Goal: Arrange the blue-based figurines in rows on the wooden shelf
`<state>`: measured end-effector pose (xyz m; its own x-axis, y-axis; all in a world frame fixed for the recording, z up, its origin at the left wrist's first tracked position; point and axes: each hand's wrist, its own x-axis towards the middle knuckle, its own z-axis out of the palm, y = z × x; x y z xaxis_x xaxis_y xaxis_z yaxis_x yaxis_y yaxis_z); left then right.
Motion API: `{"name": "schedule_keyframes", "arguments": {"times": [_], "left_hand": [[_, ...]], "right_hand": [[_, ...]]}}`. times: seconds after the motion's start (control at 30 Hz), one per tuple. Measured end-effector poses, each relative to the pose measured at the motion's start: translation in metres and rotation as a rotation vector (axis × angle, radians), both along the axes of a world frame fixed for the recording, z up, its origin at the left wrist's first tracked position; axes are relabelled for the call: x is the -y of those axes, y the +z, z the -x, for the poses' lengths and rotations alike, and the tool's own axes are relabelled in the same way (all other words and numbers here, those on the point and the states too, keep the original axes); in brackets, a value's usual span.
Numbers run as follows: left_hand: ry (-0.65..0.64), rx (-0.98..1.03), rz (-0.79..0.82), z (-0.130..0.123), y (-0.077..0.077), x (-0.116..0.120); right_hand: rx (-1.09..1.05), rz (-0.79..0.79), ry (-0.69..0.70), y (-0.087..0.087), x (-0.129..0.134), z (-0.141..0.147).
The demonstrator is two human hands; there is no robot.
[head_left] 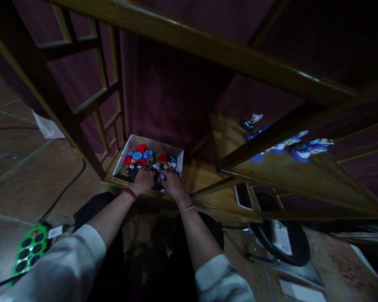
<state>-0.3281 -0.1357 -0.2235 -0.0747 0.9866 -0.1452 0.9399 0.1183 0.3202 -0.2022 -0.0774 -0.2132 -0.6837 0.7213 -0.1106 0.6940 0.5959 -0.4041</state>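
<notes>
A shallow cardboard box (180, 164) with white sides holds several small figurines with red, blue and dark parts. My left hand (144, 180), with a red bead bracelet at the wrist, reaches over the box's near side. Its fingers point down among the dark figurines (134, 171), and the dim light hides whether they grip one. My right hand (171, 183), with a thin bracelet, is also inside the box. Its fingers close on a small blue-purple figurine (160, 178) between the two hands. Red and blue round pieces (137, 155) lie at the box's left.
The box sits on a low wooden shelf (201, 174) under a thick crossbar. To the right, a phone (244, 196) lies on the wood. More figurines (310, 150) lie on a higher shelf. A green power strip (30, 247) is on the floor at left, a black stool (283, 243) at right.
</notes>
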Motion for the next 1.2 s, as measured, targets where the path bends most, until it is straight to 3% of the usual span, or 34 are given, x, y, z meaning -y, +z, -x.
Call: {"name": "schedule_keyframes", "arguments": {"times": [0.63,0.97,1.2], "left_hand": [[0.002,-0.013,0.035,-0.002,0.006,0.000],[-0.005,0.000,0.018,-0.003,-0.002,-0.002],[0.042,0.026,0.036,-0.006,0.001,-0.001]], "right_hand": [[-0.038,-0.011,0.080,0.005,0.002,0.002],[0.025,-0.003,0.138,0.011,0.002,0.004],[0.040,-0.020,0.174,0.009,-0.001,0.003]]}}
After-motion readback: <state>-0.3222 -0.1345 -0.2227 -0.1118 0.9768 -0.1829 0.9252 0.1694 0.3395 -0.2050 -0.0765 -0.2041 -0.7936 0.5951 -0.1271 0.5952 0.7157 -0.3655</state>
